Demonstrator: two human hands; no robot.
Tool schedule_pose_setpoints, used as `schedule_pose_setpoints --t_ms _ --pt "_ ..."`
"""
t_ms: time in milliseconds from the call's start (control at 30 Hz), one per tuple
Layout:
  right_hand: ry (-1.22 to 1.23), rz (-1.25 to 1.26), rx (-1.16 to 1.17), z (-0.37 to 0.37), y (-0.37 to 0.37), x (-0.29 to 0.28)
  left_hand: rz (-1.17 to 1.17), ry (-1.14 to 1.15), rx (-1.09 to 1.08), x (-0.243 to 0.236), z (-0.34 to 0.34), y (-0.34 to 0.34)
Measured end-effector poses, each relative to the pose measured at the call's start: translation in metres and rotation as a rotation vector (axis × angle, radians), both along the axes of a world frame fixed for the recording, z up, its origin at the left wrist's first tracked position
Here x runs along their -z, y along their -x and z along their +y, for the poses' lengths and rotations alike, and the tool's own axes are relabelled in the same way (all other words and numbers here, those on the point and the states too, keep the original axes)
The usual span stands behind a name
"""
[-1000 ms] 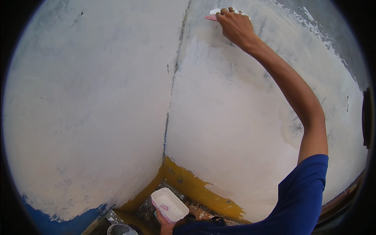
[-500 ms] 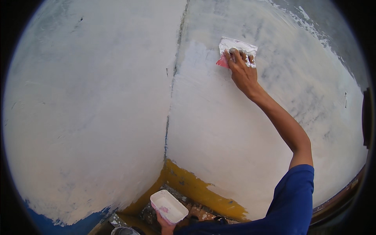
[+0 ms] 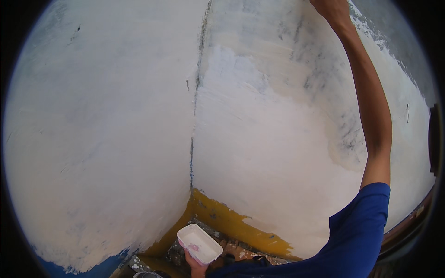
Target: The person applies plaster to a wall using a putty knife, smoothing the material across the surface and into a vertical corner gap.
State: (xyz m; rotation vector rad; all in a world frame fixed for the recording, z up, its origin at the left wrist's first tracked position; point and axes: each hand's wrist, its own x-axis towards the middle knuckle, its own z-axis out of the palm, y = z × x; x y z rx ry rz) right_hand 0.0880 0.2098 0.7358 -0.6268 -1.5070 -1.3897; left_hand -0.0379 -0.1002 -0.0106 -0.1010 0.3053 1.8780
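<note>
My left hand (image 3: pixel 196 265) is closed around the near-left side of a white rectangular tub (image 3: pixel 200 244), held low near the corner. White paste and a pinkish smear show inside the tub. High on the right-hand wall (image 3: pixel 273 139), my right hand (image 3: pixel 332 10) reaches up to the top edge of the view. Its fingers lie beyond that edge, so what they hold is hidden. Patchy white coating covers this wall, with darker grey streaks below and beside my right wrist.
The left-hand wall (image 3: pixel 102 129) meets the right one at a rough, dark corner seam (image 3: pixel 192 157). Mustard-yellow paint (image 3: pixel 232 220) runs along the base, blue paint (image 3: pixel 92 266) at lower left. A container rim (image 3: pixel 147 274) stands at the bottom. Bare grey surface (image 3: pixel 398 32) lies upper right.
My right hand has moved up and to the right, out past the top edge; the broad putty scraper it held has left view. The left hand and tub stay nearly in place.
</note>
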Motion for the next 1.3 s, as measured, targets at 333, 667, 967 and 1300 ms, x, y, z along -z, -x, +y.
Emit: schedule_pose_setpoints --t_ms 333,667,967,1300 --pt "0.431 -0.383 0.152 0.009 0.023 0.231 -0.004 0.010 0.020 0.009 0.000 0.002" --pt "0.184 -0.249 0.041 0.020 0.038 0.179 0.079 -0.014 0.011 0.012 0.002 0.014" --pt "0.760 -0.454 0.165 -0.004 0.049 0.252 0.017 -0.009 0.012 0.013 -0.002 0.011" --pt "0.532 -0.390 0.026 0.034 0.059 0.274 -0.016 0.016 0.006 0.013 -0.007 0.019"
